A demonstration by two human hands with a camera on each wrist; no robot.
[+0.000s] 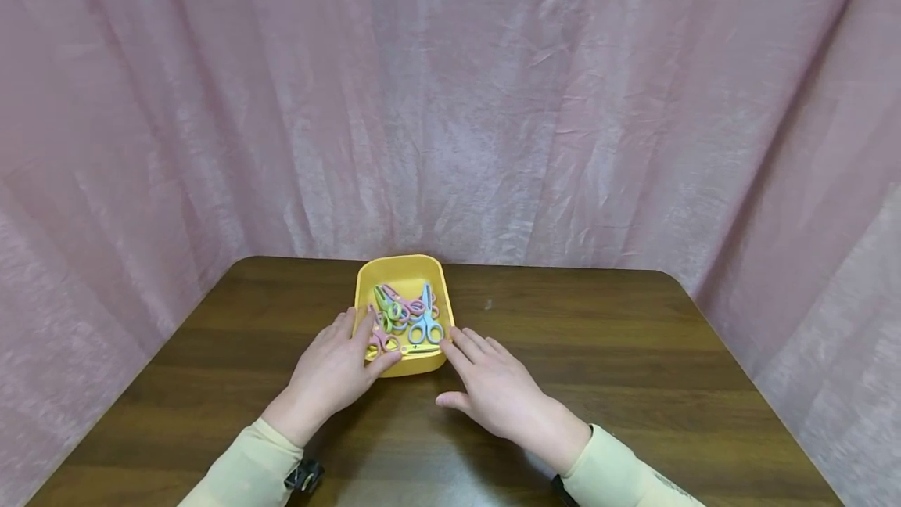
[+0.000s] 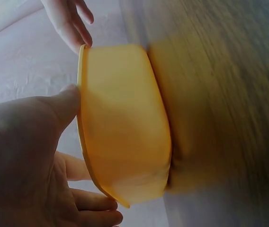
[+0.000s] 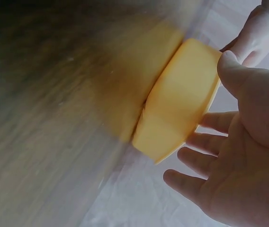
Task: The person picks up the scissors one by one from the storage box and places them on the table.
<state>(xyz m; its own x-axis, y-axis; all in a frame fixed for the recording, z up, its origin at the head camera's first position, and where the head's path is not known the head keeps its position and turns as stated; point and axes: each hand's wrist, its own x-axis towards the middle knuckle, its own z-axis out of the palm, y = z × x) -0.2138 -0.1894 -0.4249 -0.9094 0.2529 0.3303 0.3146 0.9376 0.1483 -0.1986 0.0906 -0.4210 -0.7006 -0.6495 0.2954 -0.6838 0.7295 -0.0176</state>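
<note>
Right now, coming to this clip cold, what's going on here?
Someone has both bare hands at a yellow bin that sits on a wooden table, with a pink curtain behind. The left hand is at the near-left corner, its thumb on the rim, and the right hand has its fingertips at the near-right side. Inside the bin lie several pairs of scissors in pink, green, blue and yellow; neither hand holds any of them.

A glossy brown wood-grained table bears a yellow bin.
</note>
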